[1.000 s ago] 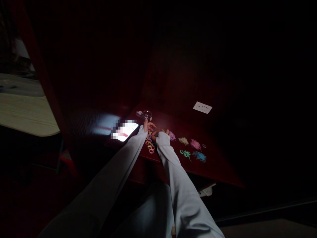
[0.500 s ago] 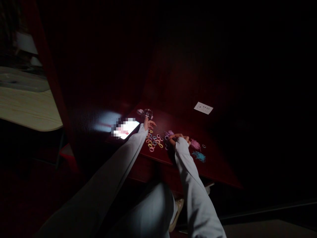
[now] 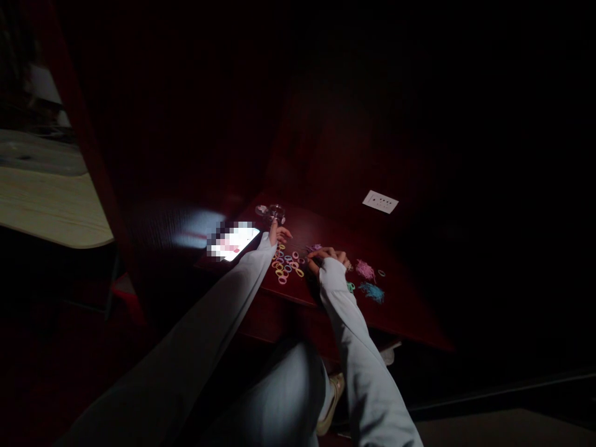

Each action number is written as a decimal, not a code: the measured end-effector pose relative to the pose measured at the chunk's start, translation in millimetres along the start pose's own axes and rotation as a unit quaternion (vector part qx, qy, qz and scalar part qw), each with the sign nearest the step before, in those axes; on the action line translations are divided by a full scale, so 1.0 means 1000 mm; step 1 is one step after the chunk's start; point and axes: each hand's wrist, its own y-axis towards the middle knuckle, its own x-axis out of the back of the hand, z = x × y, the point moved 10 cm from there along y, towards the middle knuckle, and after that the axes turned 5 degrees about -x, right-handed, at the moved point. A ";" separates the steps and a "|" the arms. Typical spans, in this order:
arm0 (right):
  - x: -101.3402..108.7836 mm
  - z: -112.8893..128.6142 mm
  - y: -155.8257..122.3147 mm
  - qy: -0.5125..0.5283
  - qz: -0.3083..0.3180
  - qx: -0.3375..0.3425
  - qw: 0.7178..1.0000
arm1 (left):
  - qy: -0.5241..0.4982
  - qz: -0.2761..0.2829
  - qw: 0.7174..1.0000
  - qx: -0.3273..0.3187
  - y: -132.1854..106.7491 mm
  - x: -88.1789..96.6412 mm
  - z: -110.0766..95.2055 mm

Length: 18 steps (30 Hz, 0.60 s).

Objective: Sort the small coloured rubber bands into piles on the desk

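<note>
My left hand (image 3: 280, 234) is at the far left of the dark red tabletop, next to a small clear jar (image 3: 276, 213). Its fingers are apart, and I see nothing held in them. Just below it lies a loose group of small pastel hair ties (image 3: 287, 266). Over the middle of the tabletop, my right hand (image 3: 328, 256) is bent with thumb and forefinger drawn together beside these hair ties. Shadow hides what is at its fingertips. Right of it lie a pink pile (image 3: 365, 270) and a blue pile (image 3: 372, 292) of thin bands, with some green ones (image 3: 351, 287) by the wrist.
A lit phone (image 3: 235, 242), partly blurred out, lies at the tabletop's left side. A white socket plate (image 3: 380, 202) is on the back wall. One single ring (image 3: 382, 273) lies right of the pink pile. A pale wooden table (image 3: 51, 205) stands beyond the left panel.
My right hand has shifted left toward the group of hair ties, uncovering green bands near the wrist. My left hand has barely moved. The view has shifted slightly.
</note>
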 end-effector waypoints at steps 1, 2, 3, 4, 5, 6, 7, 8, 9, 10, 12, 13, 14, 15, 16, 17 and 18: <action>-0.005 0.015 0.001 0.003 0.011 0.033 0.999 | 0.001 0.000 1.000 -0.001 -0.001 0.000 -0.001; -0.010 0.028 0.002 0.003 0.021 0.062 0.998 | 0.000 0.000 1.000 -0.001 -0.001 0.000 -0.002; -0.016 0.040 0.004 0.000 0.031 0.086 0.996 | -0.001 -0.003 1.000 0.000 -0.001 0.000 -0.003; -0.022 0.049 0.006 -0.007 0.039 0.105 0.994 | -0.003 -0.005 1.000 0.003 -0.001 0.000 -0.003; -0.028 0.056 0.008 -0.016 0.046 0.117 0.992 | -0.003 -0.007 1.000 0.008 -0.001 0.001 -0.003; -0.034 0.060 0.011 -0.028 0.053 0.122 0.991 | -0.003 -0.005 1.000 0.014 -0.001 0.000 -0.003; -0.039 0.063 0.013 -0.041 0.058 0.122 0.990 | -0.001 -0.001 1.000 0.020 0.000 0.000 -0.002; -0.044 0.064 0.016 -0.052 0.063 0.120 0.989 | 0.001 0.003 1.000 0.023 0.000 -0.001 -0.002; -0.048 0.064 0.017 -0.061 0.066 0.118 0.989 | 0.004 0.008 1.000 0.024 0.001 -0.002 -0.002; -0.052 0.065 0.019 -0.067 0.067 0.117 0.989 | 0.006 0.011 1.000 0.025 0.001 -0.003 -0.003; -0.056 0.066 0.019 -0.073 0.066 0.117 0.988 | 0.011 0.013 1.000 0.024 0.001 -0.003 -0.003; -0.057 0.066 0.019 -0.074 0.064 0.118 0.988 | 0.014 0.013 1.000 0.022 0.001 -0.003 -0.003; -0.056 0.066 0.018 -0.074 0.062 0.116 0.989 | 0.018 0.012 1.000 0.018 0.000 -0.003 -0.003; -0.054 0.065 0.018 -0.072 0.057 0.112 0.989 | 0.022 0.010 1.000 0.012 0.000 -0.002 -0.004; -0.050 0.063 0.018 -0.067 0.049 0.105 0.991 | 0.025 0.008 1.000 0.004 -0.001 -0.001 -0.005; -0.044 0.060 0.018 -0.060 0.039 0.097 0.993 | 0.027 0.005 1.000 -0.002 -0.001 -0.001 -0.005; -0.036 0.055 0.017 -0.051 0.025 0.086 0.995 | 0.028 0.002 1.000 -0.005 -0.001 0.000 -0.005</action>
